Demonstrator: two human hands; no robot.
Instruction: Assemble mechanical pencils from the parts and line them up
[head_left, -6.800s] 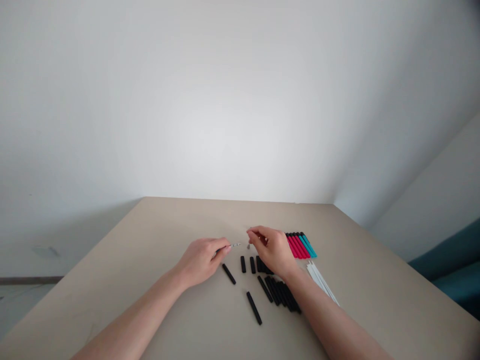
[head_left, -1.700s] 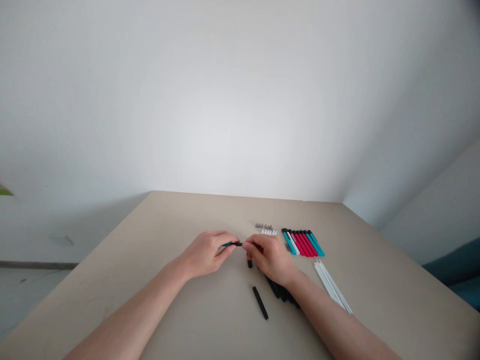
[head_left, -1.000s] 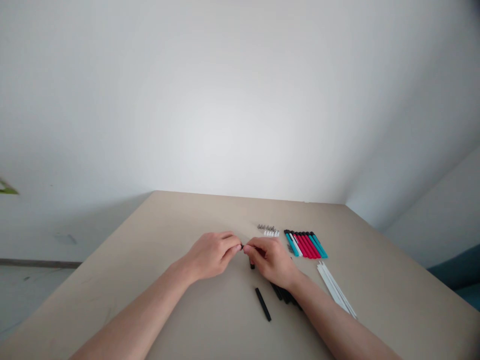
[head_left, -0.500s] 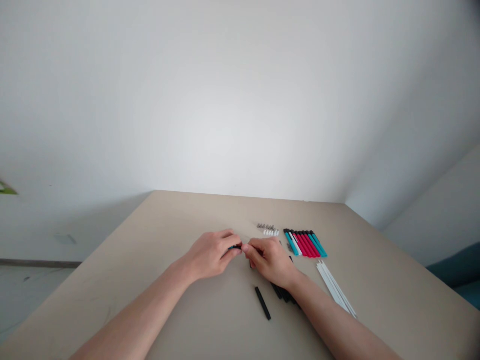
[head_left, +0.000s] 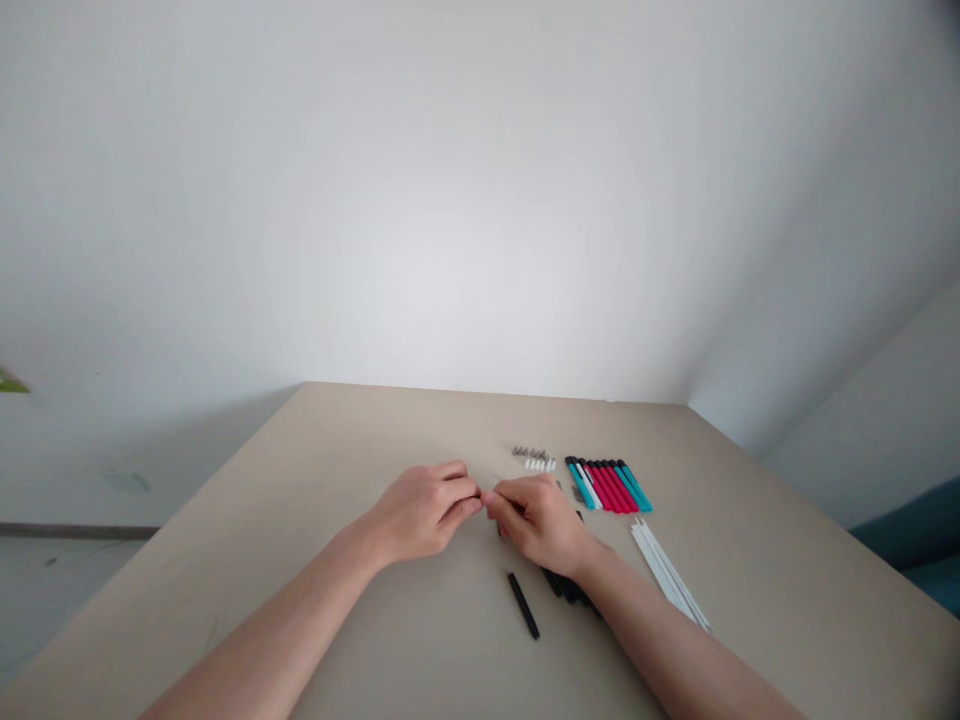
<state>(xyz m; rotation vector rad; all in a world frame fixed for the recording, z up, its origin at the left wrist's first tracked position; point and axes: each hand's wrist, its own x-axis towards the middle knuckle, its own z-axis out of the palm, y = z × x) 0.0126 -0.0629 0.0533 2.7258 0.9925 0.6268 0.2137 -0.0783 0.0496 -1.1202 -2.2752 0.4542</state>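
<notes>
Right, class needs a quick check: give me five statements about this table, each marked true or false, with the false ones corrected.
1. The left hand and right hand are close together. True.
2. White rods lie left of the left hand. False: the white rods lie right of the right hand.
3. A separate black stick lies on the table. True.
4. The pens in the row are all red. False: some pens are teal, one white.

5. The pens lie right of the small white pieces. True.
</notes>
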